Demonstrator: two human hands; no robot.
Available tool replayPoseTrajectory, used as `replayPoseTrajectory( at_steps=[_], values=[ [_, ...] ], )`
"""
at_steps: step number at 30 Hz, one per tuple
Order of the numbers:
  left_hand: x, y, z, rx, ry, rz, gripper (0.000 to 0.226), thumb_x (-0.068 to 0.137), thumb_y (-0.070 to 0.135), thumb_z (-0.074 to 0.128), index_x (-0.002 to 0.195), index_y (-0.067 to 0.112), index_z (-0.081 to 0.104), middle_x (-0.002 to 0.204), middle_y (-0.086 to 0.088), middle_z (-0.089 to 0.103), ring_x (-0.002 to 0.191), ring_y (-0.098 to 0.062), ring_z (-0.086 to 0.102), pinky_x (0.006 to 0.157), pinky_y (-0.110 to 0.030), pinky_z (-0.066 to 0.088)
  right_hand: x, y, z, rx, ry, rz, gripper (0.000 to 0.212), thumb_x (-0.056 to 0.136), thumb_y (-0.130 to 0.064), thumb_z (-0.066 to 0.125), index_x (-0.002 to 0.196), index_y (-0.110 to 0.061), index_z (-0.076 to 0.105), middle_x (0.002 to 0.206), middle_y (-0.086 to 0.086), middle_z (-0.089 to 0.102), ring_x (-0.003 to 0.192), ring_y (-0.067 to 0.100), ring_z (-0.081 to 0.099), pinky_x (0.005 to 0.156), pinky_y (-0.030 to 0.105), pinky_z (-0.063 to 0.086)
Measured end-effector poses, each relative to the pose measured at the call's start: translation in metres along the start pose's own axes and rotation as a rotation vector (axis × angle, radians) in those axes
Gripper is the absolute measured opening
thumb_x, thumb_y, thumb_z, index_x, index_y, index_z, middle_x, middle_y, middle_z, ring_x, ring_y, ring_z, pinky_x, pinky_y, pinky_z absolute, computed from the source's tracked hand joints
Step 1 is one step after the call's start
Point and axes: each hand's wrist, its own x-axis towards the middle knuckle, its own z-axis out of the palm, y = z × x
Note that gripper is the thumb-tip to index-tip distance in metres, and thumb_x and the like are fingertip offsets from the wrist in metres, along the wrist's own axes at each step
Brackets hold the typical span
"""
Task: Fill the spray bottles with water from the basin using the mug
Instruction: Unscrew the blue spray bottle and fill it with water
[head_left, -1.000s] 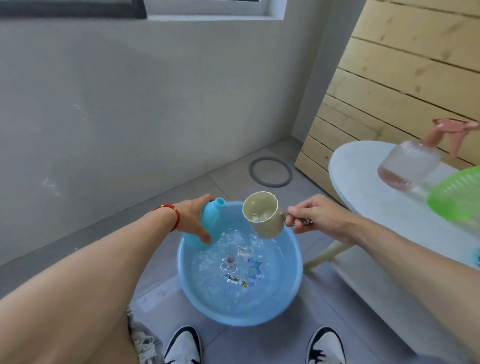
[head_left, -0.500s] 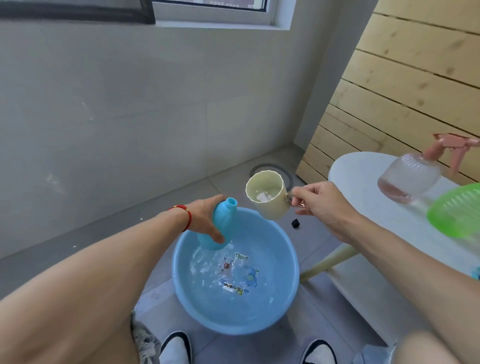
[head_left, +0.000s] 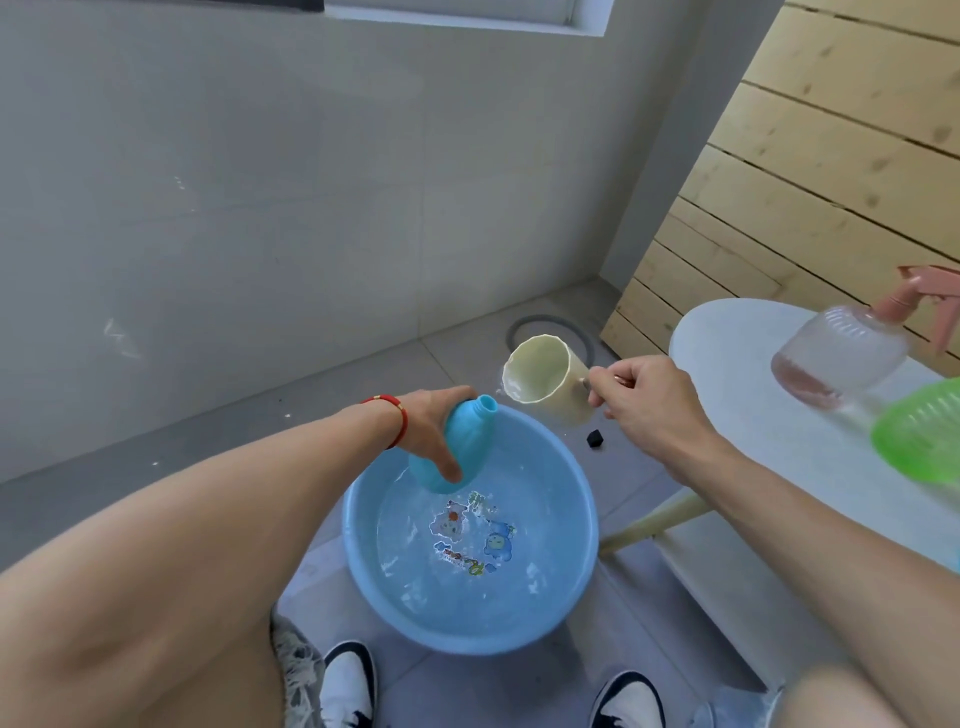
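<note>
Mug tipped toward the blue bottle's open neck, above the basin.

The left hand (head_left: 431, 428) wraps its fingers and thumb round the blue bottle (head_left: 457, 447), holding it tilted over the far rim of the blue basin (head_left: 582, 551), cap off and neck pointing up to the right. The right hand (head_left: 649, 402) pinches the handle of the cream mug (head_left: 545, 382) (mouth turned toward the camera), its lip just beside the bottle's neck. Water lies in the basin over cartoon stickers. On the white table (head_left: 779, 441) stand a pink spray bottle (head_left: 841, 358) and a green bottle (head_left: 919, 431).
</note>
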Motion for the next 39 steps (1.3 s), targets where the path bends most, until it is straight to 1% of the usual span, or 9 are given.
replayPoseTrajectory(
  at_steps=[4,8,10,13,16,20,24,29,39],
  values=[
    [0.0021,0.0033,0.0005,0.000,-0.004,0.005,0.089,0.062,0.036,0.097,0.134,0.039,0.045,0.120,0.005,0.064,0.109,-0.023,0.063,0.096,-0.041,0.055,0.0002,-0.0001,0.0006,-0.072,0.008,-0.050,0.037,0.094,-0.026,0.060,0.062,-0.011,0.070,0.063,0.019,0.062,0.056,0.020,0.047,0.056,0.032,0.039],
    [0.0036,0.0050,0.0012,0.003,-0.003,0.006,0.084,0.062,0.036,0.097,0.129,0.039,0.046,0.116,0.006,0.063,0.106,-0.022,0.063,0.092,-0.037,0.055,0.0012,0.0018,0.0022,-0.134,0.019,-0.075,0.039,0.094,-0.028,0.059,0.060,-0.013,0.068,0.050,-0.002,0.049,0.053,0.019,0.043,0.055,0.032,0.038],
    [0.0041,0.0049,0.0016,0.009,-0.010,0.005,0.082,0.062,0.037,0.097,0.124,0.041,0.045,0.116,0.006,0.064,0.105,-0.022,0.063,0.093,-0.039,0.055,0.0012,0.0019,0.0027,-0.158,0.031,-0.099,0.039,0.095,-0.029,0.058,0.061,-0.011,0.068,0.051,0.002,0.050,0.054,0.019,0.043,0.054,0.033,0.037],
    [0.0037,0.0045,0.0019,0.010,-0.023,0.001,0.081,0.062,0.037,0.097,0.119,0.044,0.040,0.117,0.005,0.063,0.106,-0.023,0.063,0.094,-0.043,0.056,0.0019,0.0010,0.0041,-0.196,0.045,-0.147,0.042,0.096,-0.030,0.057,0.066,-0.003,0.067,0.061,0.017,0.058,0.056,0.020,0.041,0.054,0.033,0.034],
    [0.0026,0.0029,0.0002,-0.014,-0.030,-0.010,0.082,0.062,0.035,0.097,0.120,0.046,0.041,0.118,0.005,0.062,0.106,-0.023,0.063,0.091,-0.048,0.060,0.0028,-0.0001,0.0053,-0.214,0.064,-0.170,0.043,0.096,-0.032,0.056,0.067,-0.002,0.066,0.064,0.021,0.059,0.057,0.024,0.042,0.053,0.035,0.035],
    [0.0014,-0.0012,-0.0014,-0.038,-0.044,-0.004,0.081,0.060,0.033,0.098,0.120,0.045,0.045,0.113,0.010,0.061,0.105,-0.021,0.063,0.088,-0.052,0.061,0.0019,-0.0007,0.0050,-0.234,0.086,-0.203,0.044,0.096,-0.033,0.055,0.066,-0.002,0.065,0.063,0.020,0.058,0.066,0.037,0.054,0.056,0.044,0.045],
    [0.0013,-0.0022,-0.0015,-0.046,-0.052,0.008,0.082,0.058,0.034,0.099,0.120,0.046,0.047,0.116,0.008,0.062,0.107,-0.022,0.064,0.087,-0.052,0.062,0.0017,-0.0009,0.0054,-0.238,0.095,-0.215,0.042,0.096,-0.032,0.055,0.064,-0.006,0.063,0.060,0.014,0.059,0.065,0.035,0.055,0.057,0.044,0.047],
    [0.0023,-0.0020,-0.0011,-0.042,-0.064,0.005,0.085,0.053,0.038,0.098,0.119,0.051,0.045,0.116,0.008,0.062,0.106,-0.024,0.066,0.085,-0.052,0.063,0.0011,-0.0032,0.0057,-0.256,0.115,-0.260,0.044,0.097,-0.029,0.055,0.058,-0.012,0.048,0.055,0.007,0.047,0.060,0.031,0.046,0.055,0.044,0.043],
    [0.0018,-0.0021,-0.0001,-0.058,-0.085,-0.019,0.087,0.057,0.035,0.098,0.123,0.050,0.044,0.118,0.007,0.060,0.107,-0.024,0.065,0.073,-0.049,0.066,0.0046,0.0025,0.0071,-0.319,0.148,-0.382,0.042,0.098,-0.029,0.055,0.065,-0.004,0.057,0.059,0.012,0.055,0.062,0.036,0.052,0.058,0.044,0.043]
  ],
)
